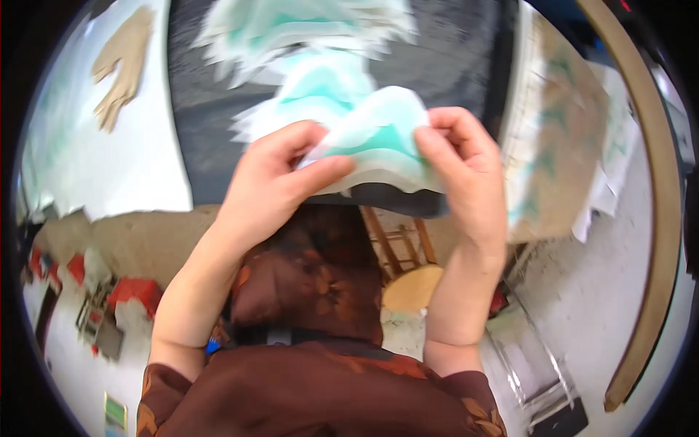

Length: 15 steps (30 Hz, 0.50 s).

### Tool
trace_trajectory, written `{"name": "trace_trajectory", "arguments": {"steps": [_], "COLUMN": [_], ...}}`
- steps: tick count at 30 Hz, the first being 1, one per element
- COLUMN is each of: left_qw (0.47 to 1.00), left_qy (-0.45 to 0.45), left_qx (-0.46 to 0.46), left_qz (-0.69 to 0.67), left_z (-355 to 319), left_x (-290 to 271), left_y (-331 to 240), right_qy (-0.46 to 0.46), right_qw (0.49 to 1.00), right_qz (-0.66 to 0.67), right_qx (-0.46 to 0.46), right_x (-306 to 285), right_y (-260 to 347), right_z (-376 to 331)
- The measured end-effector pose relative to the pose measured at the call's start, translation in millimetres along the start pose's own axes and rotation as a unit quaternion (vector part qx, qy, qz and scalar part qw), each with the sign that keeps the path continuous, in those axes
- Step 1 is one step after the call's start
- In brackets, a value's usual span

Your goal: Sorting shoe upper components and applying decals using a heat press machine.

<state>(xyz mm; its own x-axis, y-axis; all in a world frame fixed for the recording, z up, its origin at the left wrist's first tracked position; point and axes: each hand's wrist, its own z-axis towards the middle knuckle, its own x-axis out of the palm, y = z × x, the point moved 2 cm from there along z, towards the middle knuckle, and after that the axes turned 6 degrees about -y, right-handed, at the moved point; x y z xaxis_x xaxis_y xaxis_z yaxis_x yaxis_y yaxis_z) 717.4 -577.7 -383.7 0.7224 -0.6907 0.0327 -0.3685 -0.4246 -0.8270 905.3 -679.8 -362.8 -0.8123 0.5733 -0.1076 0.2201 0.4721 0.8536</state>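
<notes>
The white-green sheet [389, 138] is at one o'clock from centre. With thumb closed to fingers, the left hand [273, 171] pinches its eight-o'clock edge, the right hand [466, 153] its three-o'clock edge. A light, even pinch should avoid creases. Similar sheets [320, 81] lie toward eleven o'clock on the dark tabletop [211, 156].

Layered white-green pieces [309, 33] lie on the black table cover [455, 54], a tan glove [131, 58] on white sheeting [73, 164].

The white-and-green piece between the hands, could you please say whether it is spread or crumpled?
Spread: the left hand and right hand hold the piece at opposite sides, its green middle visible between them.
</notes>
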Motion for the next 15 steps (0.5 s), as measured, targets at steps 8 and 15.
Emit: {"name": "trace_trajectory", "arguments": {"steps": [8, 15], "left_qw": [0.983, 0.964], "left_qy": [0.104, 0.158], "left_qx": [0.122, 0.111], "left_qz": [0.093, 0.183], "left_z": [-32, -43], "left_x": [67, 77], "left_y": [-5, 37], "right_qy": [-0.122, -0.270], "right_qw": [0.988, 0.954], "right_qz": [-0.042, -0.129], "right_qx": [-0.079, -0.030], "right_x": [-120, -330], "right_y": [13, 24], "right_z": [-53, -51]}}
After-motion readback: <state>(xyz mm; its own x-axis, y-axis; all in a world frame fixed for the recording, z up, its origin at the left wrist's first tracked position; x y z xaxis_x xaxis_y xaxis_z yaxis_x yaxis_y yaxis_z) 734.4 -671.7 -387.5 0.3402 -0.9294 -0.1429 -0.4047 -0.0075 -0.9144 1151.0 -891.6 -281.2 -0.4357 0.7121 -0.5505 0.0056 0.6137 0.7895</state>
